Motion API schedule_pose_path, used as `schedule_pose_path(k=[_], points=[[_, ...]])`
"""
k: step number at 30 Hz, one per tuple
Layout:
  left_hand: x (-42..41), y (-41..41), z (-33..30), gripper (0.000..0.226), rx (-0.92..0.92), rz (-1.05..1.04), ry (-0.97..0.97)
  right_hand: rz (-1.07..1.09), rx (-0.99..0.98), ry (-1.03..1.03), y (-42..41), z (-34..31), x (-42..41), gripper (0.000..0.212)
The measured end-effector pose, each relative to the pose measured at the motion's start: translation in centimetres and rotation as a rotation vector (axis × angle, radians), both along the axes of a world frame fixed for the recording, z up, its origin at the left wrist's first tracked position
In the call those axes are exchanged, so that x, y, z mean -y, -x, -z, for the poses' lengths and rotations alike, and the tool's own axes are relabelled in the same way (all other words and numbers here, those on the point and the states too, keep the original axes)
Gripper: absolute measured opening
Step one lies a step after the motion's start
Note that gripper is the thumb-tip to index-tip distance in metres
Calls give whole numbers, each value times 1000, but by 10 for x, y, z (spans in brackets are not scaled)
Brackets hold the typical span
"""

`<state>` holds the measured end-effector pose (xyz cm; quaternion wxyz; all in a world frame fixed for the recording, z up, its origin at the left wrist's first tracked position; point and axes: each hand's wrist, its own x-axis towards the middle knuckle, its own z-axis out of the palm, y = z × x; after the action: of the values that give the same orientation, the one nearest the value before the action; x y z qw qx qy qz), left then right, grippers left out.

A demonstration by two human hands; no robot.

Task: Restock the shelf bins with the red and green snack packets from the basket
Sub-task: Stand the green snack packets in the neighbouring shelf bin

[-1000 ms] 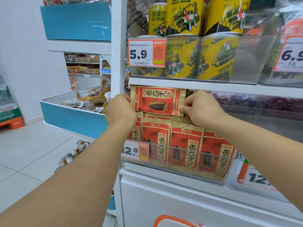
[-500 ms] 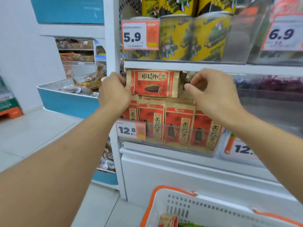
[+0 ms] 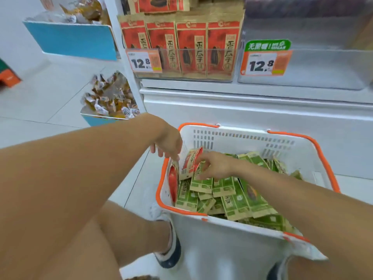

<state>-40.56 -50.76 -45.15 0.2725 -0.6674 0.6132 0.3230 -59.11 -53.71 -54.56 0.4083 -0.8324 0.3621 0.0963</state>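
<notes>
Down at the basket (image 3: pixel 302 138): my left hand (image 3: pixel 168 143) pinches one red packet (image 3: pixel 174 178), right hand (image 3: pixel 217 165) grips another (image 3: pixel 190 161). Red bin (image 3: pixel 181 63) stocked; green packets (image 3: pixel 232 190) remain; neighbouring bin (image 3: pixel 323 69) unfilled.

The basket (image 3: pixel 238 138) at lower centre is white with an orange rim and a slotted wall. In it lie green packets (image 3: pixel 232 197) with tan edges, and at its left end red packets (image 3: pixel 190 161) with tan borders. In the clear bin (image 3: pixel 201 63) at top centre stand red packets printed with dark seeds. The price tags (image 3: pixel 144 61) are white and orange with black numerals. At upper left is a blue tray (image 3: pixel 70 39).
</notes>
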Motion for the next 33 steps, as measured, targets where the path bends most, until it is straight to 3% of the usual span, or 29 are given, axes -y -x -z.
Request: schedule_pose_path(k=[3, 5, 10, 12, 15, 18, 21, 25, 30, 33], points=[[-18, -6, 14, 41, 63, 45, 91, 100, 106, -65, -15, 20, -21, 77], [-25, -7, 19, 46, 144, 80, 28, 143, 128, -82, -27, 32, -29, 90], [-25, 1, 25, 56, 285, 148, -61, 233, 210, -115, -46, 44, -34, 102], [-22, 3, 21, 58, 325, 177, -88, 210, 265, -107, -55, 49, -35, 97], [-15, 1, 13, 56, 364, 193, -59, 163, 256, 17, -69, 58, -38, 62], [-9, -7, 8, 52, 272, 123, -74, 215, 208, 145, -71, 54, -34, 30], [-6, -11, 4, 48, 201, 66, -75, 313, 134, 130, -56, 51, -15, 10], [1, -7, -4, 50, 122, 18, -36, 588, 138, -155, -13, 29, 6, 17], [12, -1, -36, 69, -15, -136, 28, 695, 390, -325, 41, -57, 39, 29], [16, 6, -72, 59, -312, -325, 144, 753, 621, -352, 77, -127, 61, 27]])
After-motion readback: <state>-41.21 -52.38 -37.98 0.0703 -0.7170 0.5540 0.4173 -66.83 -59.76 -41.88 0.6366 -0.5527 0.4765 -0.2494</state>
